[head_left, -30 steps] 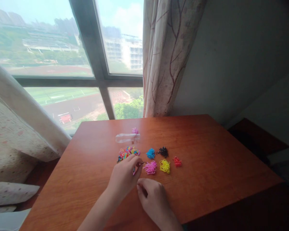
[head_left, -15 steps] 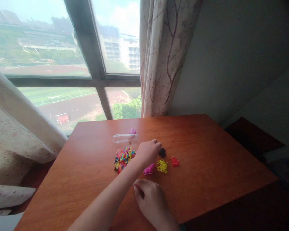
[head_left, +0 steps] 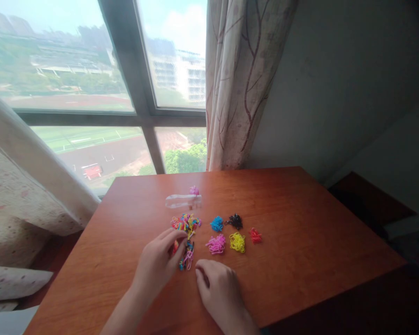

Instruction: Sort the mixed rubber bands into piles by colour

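Note:
My left hand (head_left: 160, 256) reaches into a mixed heap of small coloured rubber bands (head_left: 186, 221), thumb and forefinger closed close together. Whatever lies between those fingertips is too small to make out. On the table, a little right of the heap, rests my right hand (head_left: 218, 286) with its fingers curled in; what it holds, if anything, is hidden. Beyond it lie single-colour piles of bands: blue (head_left: 216, 224), black (head_left: 235, 221), pink (head_left: 215, 244), yellow (head_left: 237, 242) and red (head_left: 255, 236).
A clear plastic bag or sleeve (head_left: 183, 201) lies behind the heap, with a small pink-purple item (head_left: 194, 190) at its right end. The brown wooden table (head_left: 300, 223) stands against a window with curtains (head_left: 237, 83).
My left hand has come back from beside the black pile to the mixed heap, uncovering the blue pile. The right hand has stayed in place.

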`<state>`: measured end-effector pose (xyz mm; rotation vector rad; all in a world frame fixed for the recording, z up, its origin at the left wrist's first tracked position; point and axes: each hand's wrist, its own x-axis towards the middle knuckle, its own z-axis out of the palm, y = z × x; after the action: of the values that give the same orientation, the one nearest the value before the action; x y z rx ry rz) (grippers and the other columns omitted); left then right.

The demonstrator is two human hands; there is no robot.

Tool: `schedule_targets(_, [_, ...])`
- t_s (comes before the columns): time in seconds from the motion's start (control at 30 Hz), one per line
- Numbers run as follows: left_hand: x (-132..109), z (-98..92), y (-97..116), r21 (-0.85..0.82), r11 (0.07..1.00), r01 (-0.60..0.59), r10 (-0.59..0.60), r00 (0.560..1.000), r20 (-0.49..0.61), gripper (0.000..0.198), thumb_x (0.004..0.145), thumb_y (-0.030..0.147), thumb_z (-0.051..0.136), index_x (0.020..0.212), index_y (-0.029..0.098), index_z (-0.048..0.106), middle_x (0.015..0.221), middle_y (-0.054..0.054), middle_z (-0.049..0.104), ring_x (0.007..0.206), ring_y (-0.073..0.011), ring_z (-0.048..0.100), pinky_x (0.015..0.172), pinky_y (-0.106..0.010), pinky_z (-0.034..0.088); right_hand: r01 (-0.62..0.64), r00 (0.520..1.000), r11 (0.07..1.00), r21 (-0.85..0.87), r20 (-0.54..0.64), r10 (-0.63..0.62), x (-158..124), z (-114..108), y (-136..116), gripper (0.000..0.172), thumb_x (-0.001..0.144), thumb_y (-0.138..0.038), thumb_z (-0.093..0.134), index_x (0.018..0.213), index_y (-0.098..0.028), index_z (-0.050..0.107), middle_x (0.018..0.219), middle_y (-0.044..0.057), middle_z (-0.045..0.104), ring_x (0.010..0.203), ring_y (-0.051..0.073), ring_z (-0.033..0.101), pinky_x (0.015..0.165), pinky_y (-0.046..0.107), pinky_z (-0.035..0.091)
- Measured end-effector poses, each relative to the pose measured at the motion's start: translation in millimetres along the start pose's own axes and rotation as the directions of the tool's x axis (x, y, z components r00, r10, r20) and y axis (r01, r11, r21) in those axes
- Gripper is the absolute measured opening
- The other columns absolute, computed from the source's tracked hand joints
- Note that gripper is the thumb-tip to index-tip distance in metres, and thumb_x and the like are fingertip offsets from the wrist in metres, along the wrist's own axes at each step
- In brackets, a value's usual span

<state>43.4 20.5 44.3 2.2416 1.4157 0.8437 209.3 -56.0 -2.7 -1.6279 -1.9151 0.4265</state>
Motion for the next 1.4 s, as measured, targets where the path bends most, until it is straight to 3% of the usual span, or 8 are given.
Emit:
schedule_targets(0.1, [-26.7,2.9,-10.8,-0.137,0.987,0.078,-0.093,0.99,-0.104,0.02,0.091,0.035,0.054,0.087,0.02,0.068,0.069,0.002,0.068,0.052,-0.0102,0.056,0.052,-0.02,0.045,-0.015,1.0,1.0,-0.022,0.009,0.015,0.6,-0.5,-2.8,0.015,0.087,-0.012,0.053,0.081,-0.024,0.058,0.075,-0.003,0.068,0.067,0.015,0.064,0.059,0.025,0.032])
schedule_targets(0.23, [-42.2,6.1,-16.4,-0.166,0.978,0.123,-0.146,0.98,-0.132,0.02,0.088,0.034,0.057,0.081,0.02,0.068,0.069,0.002,0.069,0.057,-0.0118,0.061,0.056,-0.02,0.048,-0.063,0.997,0.995,-0.075,0.031,0.066,1.6,3.1,-8.1,0.011,0.085,-0.015,0.063,0.082,-0.025,0.058,0.073,-0.004,0.068,0.065,0.016,0.064,0.057,0.027,0.03])
schedule_targets(0.43, [-42.0,9.5,-18.6,-0.172,0.979,0.109,-0.13,0.985,-0.115,0.018,0.088,0.031,0.056,0.082,0.02,0.069,0.07,0.001,0.071,0.06,-0.0128,0.064,0.059,-0.02,0.051,-0.088,0.996,0.992,-0.093,0.009,0.089,5.1,13.4,-14.5,0.014,0.085,-0.016,0.067,0.092,-0.026,0.062,0.082,-0.003,0.071,0.072,0.018,0.067,0.061,0.027,0.033])
schedule_targets(1.07, [-44.0,13.4,-24.6,-0.185,0.978,0.1,-0.118,0.989,-0.09,0.015,0.086,0.029,0.058,0.085,0.02,0.07,0.073,0.001,0.072,0.061,-0.0132,0.065,0.058,-0.021,0.051,-0.03,0.997,0.998,-0.058,-0.079,0.025,5.0,19.2,-6.8,0.013,0.086,-0.014,0.057,0.078,-0.024,0.061,0.069,-0.003,0.068,0.061,0.014,0.063,0.056,0.025,0.03])
schedule_targets(1.27, [-42.4,11.2,-22.4,-0.181,0.978,0.104,-0.123,0.988,-0.096,0.017,0.086,0.029,0.056,0.082,0.02,0.07,0.071,0.001,0.071,0.06,-0.0133,0.065,0.057,-0.021,0.051,-0.041,0.985,0.996,0.079,-0.166,0.053,5.2,8.8,-2.4,0.022,0.095,-0.025,0.049,0.077,-0.023,0.062,0.059,-0.004,0.061,0.051,0.012,0.057,0.055,0.022,0.033])
schedule_targets(1.4, [-42.9,11.6,-22.2,-0.164,0.98,0.108,-0.12,0.991,-0.066,0.018,0.087,0.029,0.054,0.082,0.02,0.069,0.071,0.0,0.07,0.059,-0.0131,0.063,0.056,-0.021,0.049,-0.064,0.955,0.998,0.002,-0.289,0.062,7.6,-8.9,15.2,0.029,0.099,-0.031,0.044,0.08,-0.022,0.064,0.062,-0.001,0.064,0.053,0.013,0.06,0.056,0.022,0.036])
